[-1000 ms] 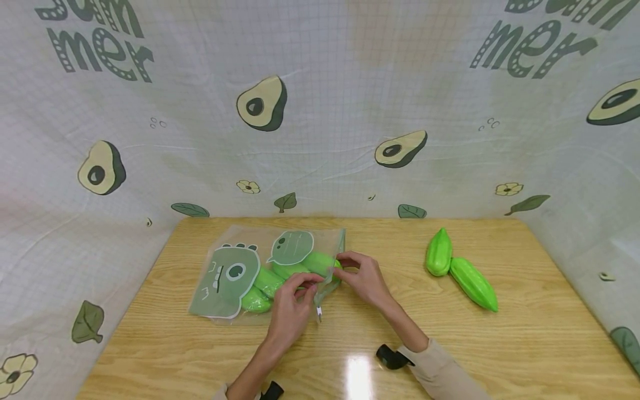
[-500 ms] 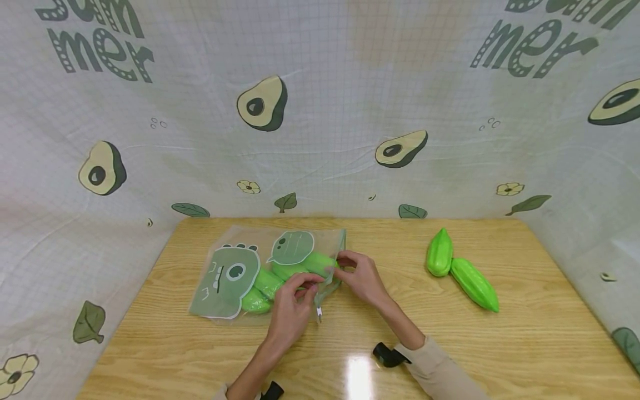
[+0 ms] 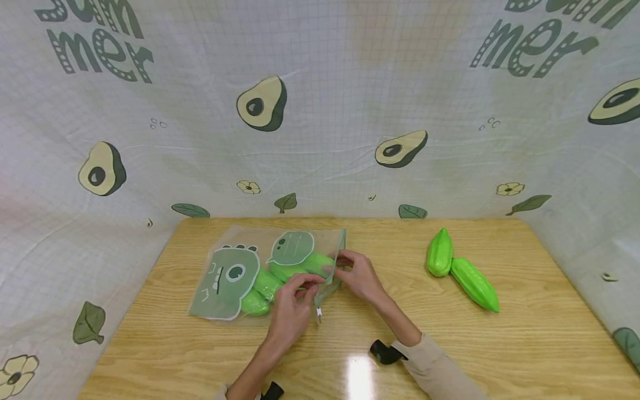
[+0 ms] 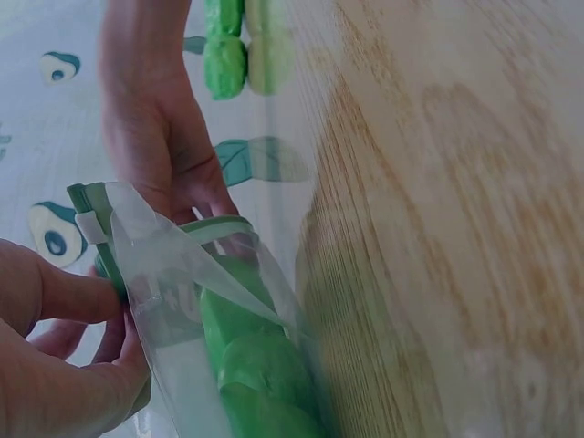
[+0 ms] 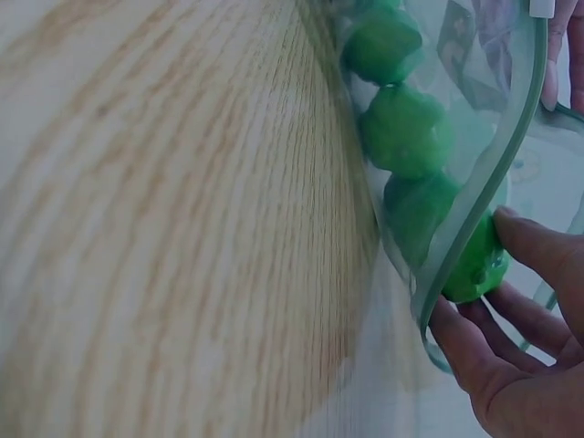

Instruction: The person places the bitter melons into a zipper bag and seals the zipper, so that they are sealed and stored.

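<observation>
A clear zip bag (image 3: 220, 294) with a green dinosaur print lies on the table, its mouth facing right. Several green ribbed fruits (image 3: 255, 303), like star fruit, lie inside it. My left hand (image 3: 292, 311) pinches the bag's green-edged rim near the white zip slider (image 4: 91, 228). At the mouth, my right hand (image 3: 361, 278) holds the end of one green ribbed fruit (image 5: 474, 260), thumb above and fingers below. Most of that fruit is within the bag. Part of the bag's contents is hidden behind the print and my left hand.
Two more green ribbed fruits, one upright (image 3: 440, 253) and one slanted (image 3: 474, 283), lie touching at the right of the wooden table (image 3: 400, 244). A white cloth (image 3: 320, 111) printed with avocados stands behind the table and along both sides.
My right hand has shifted slightly left and away from me, pushing the fruit it holds a little deeper into the bag. My left hand stays in place on the rim.
</observation>
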{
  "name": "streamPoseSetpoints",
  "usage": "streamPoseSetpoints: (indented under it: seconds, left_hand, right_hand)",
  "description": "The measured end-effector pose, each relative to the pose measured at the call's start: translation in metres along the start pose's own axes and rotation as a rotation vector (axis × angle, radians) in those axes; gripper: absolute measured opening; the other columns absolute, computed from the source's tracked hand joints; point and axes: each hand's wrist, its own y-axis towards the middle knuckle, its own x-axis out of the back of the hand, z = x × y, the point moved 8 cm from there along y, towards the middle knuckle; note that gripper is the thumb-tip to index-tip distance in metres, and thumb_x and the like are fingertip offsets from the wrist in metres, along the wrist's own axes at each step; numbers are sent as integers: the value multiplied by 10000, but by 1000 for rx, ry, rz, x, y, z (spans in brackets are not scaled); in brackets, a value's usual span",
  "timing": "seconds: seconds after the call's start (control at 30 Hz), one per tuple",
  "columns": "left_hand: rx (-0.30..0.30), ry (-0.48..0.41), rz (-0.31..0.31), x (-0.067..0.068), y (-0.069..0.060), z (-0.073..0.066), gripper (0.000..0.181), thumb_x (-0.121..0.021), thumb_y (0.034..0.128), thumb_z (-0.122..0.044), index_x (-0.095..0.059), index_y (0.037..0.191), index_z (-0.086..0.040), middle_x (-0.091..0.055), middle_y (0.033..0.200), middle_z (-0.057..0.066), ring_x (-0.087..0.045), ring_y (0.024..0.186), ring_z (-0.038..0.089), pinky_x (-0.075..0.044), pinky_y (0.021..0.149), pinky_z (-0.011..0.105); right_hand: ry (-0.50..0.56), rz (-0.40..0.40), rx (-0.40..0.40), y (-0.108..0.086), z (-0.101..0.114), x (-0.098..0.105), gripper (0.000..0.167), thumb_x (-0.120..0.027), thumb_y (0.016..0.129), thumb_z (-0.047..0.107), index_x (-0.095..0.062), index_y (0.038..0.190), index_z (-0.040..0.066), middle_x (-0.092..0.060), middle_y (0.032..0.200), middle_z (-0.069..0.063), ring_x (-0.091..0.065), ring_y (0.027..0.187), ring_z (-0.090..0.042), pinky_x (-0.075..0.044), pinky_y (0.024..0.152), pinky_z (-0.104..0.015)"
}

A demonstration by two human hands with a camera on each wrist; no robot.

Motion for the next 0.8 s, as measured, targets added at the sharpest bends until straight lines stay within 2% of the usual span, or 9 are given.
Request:
streamPoseSetpoints:
  seconds: [0.33,0.57,0.8]
  left_hand:
    - [3,7,5,0,0,0,210,-664,931,101,-751,1020,-68,-702,1016,134,-673,967,229,-599,857,324]
    - [6,8,11,0,0,0,206,-660,936,100,-750,1022,-65,-703,1016,110,-672,972,223,-599,860,325]
    - [10,8,17,0,1,0,204,-658,938,100,-750,1022,-62,-700,1016,114,-673,978,223,-597,870,329]
  right_hand:
    - [30,41,-32,3,-4,-4,278,-793,911,135,-716,1136,-9,-736,1111,-160,-704,1055,-330,-574,917,-475]
    - [45,88,-31,4,-5,-9,305,-764,931,122,-692,1177,-42,-714,1157,-185,-695,1080,-337,-591,896,-405]
    - [68,104,-30,4,-4,-10,315,-748,942,109,-683,1205,-51,-695,1209,-203,-675,1128,-362,-584,921,-410]
